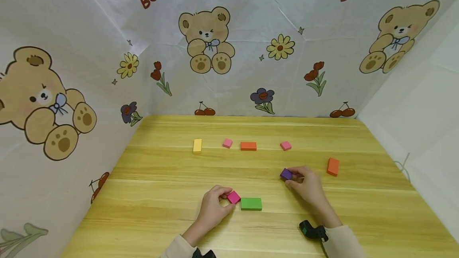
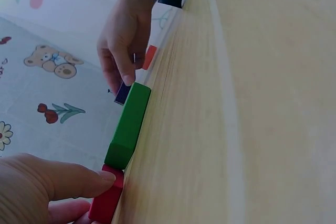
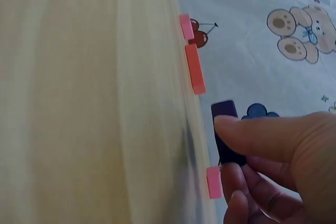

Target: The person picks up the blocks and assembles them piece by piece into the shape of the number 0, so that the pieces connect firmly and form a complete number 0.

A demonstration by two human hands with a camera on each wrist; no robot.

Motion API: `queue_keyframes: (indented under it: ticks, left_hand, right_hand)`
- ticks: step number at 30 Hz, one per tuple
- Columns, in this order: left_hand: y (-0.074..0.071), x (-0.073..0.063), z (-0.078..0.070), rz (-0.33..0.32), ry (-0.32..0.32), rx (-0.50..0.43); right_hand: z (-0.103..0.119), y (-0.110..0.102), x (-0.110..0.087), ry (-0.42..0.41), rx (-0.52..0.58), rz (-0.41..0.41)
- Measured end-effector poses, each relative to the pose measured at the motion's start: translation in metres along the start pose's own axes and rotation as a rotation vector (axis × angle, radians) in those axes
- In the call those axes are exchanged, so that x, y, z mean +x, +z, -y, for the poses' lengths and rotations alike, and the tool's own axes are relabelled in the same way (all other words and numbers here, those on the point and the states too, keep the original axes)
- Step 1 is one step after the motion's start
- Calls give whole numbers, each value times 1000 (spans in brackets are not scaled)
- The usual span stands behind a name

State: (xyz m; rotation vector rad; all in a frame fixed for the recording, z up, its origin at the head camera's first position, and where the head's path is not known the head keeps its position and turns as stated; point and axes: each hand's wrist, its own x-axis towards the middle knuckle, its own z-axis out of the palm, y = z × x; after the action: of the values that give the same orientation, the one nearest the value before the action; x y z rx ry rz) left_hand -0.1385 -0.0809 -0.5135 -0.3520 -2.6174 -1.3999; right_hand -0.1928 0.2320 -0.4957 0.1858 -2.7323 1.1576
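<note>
My left hand pinches a magenta block between thumb and fingers on the wooden table. The block's corner is at or very near the left end of a green rectangular block, which lies flat. To the right and farther back, my right hand pinches a purple block. In the right wrist view the thumb lies across the purple block. The left wrist view shows the green block end to end with the magenta block.
Along the back lie a yellow block, a pink block, an orange block and another pink block. A second orange block lies at the right. Bear-printed cloth stands behind the table.
</note>
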Motion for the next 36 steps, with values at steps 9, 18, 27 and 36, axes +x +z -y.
queue_keyframes:
  ticks: [9,18,27,36]
  left_hand:
    - [-1,0,0,7,-9,8]
    - [-2,0,-1,11,-11,-5]
    - [-1,0,0,5,-12,-3]
    - [-1,1,0,8,-16,-12]
  right_hand:
    - [23,9,-20,-41,59,143]
    - [33,19,-29,-111,125,254]
    - [39,24,-31,-130,102,283]
    - [38,26,-31,-134,97,284]
